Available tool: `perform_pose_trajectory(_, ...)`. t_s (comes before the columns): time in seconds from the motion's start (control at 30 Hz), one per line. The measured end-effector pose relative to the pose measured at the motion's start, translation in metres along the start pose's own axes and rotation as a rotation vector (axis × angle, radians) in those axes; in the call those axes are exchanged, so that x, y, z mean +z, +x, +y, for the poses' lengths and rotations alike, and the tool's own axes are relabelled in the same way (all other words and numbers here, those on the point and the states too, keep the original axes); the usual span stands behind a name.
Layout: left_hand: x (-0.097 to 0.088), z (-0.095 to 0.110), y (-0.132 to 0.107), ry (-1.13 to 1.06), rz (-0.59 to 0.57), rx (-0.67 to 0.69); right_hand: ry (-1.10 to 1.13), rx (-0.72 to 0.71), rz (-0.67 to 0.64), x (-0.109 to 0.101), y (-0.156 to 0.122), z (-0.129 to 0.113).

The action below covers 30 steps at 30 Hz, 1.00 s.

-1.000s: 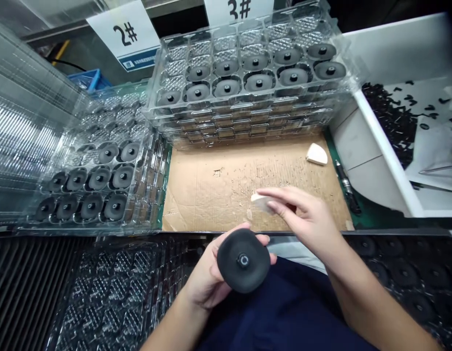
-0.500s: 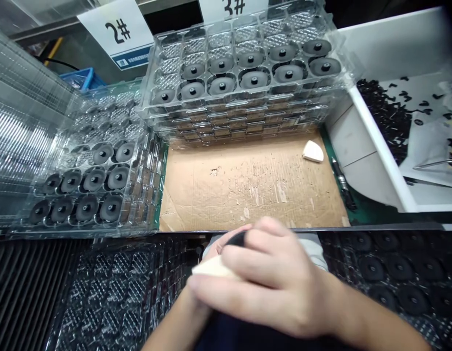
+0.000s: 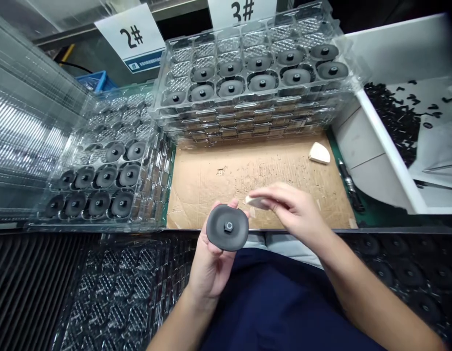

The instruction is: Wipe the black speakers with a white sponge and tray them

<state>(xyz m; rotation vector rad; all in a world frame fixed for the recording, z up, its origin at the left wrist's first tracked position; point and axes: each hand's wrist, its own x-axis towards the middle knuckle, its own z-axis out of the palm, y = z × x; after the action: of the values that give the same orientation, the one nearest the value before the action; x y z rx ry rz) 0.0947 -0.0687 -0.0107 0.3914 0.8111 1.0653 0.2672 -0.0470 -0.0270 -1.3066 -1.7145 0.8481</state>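
Observation:
A dark grey round disc with a small raised hub (image 3: 228, 239) rests face up in my left hand (image 3: 215, 273), its fingers curled around the rim from below. Just right of it, my right hand (image 3: 290, 204) pinches a thin cream-white pad (image 3: 257, 202) between thumb and fingers, apart from the disc. Another cream pad, wedge-shaped (image 3: 320, 153), lies on the cardboard sheet (image 3: 197, 170) at the right. Similar discs sit in the clear plastic trays (image 3: 240, 109) stacked behind and in the clear trays at the left (image 3: 145, 190).
A white bin (image 3: 379, 141) on the right holds many small black parts (image 3: 390, 122) and tweezers. A black pen (image 3: 350, 187) lies beside the cardboard. Number signs (image 3: 133, 39) stand at the back. Darker trays (image 3: 120, 282) lie below the table edge on both sides.
My right hand has moved off the disc, up and to the right, with the cream pad. The disc's hub side now faces up in my left hand. The view has shifted slightly.

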Motion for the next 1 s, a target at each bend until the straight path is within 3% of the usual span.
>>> perform_pose_trajectory(0.1,-0.003,0.004,0.002,-0.053,-0.018,0.030,-0.005,0.054,-0.089,0.019,-0.018,0.039)
perform_pose_trajectory(0.17,-0.003,0.004,0.002,-0.054,-0.021,0.023,0.004,0.067,-0.091,0.025,-0.026,0.046)
perform_pose_trajectory(0.23,-0.002,0.004,0.002,-0.052,-0.028,0.010,0.002,0.113,-0.023,0.022,-0.024,0.031)
perform_pose_trajectory(0.33,0.002,0.002,0.002,-0.041,-0.018,0.002,-0.013,0.127,0.185,0.009,-0.012,-0.016)
perform_pose_trajectory(0.4,0.003,0.001,0.002,-0.021,-0.004,-0.025,-0.030,-0.060,0.280,0.003,-0.005,-0.050)
perform_pose_trajectory(0.47,0.002,0.002,0.002,-0.007,-0.002,-0.063,-0.066,-0.250,0.205,0.001,-0.002,-0.073)
perform_pose_trajectory(0.5,0.001,0.003,0.002,-0.006,-0.002,-0.079,-0.070,-0.284,0.107,0.001,-0.001,-0.079)
perform_pose_trajectory(0.6,-0.001,0.002,0.002,-0.028,-0.001,-0.081,-0.064,-0.193,-0.206,0.001,0.003,-0.082)
perform_pose_trajectory(0.67,0.001,0.001,0.001,-0.043,-0.018,-0.116,-0.115,-0.157,-0.180,0.003,0.008,-0.079)
perform_pose_trajectory(0.77,0.007,0.000,-0.002,-0.036,-0.031,-0.185,-0.204,-0.200,0.045,0.007,0.009,-0.076)
perform_pose_trajectory(0.8,0.007,0.001,-0.003,-0.032,-0.021,-0.189,-0.174,-0.227,0.038,0.006,0.006,-0.076)
perform_pose_trajectory(0.87,0.006,0.003,-0.003,-0.034,-0.018,-0.192,-0.068,-0.241,-0.098,0.000,-0.003,-0.075)
perform_pose_trajectory(0.93,0.002,0.004,-0.001,-0.049,-0.041,-0.217,-0.041,-0.155,-0.193,-0.010,-0.014,-0.073)
perform_pose_trajectory(1.0,-0.001,0.003,0.003,-0.052,-0.056,-0.253,-0.173,-0.045,-0.152,-0.018,-0.021,-0.071)
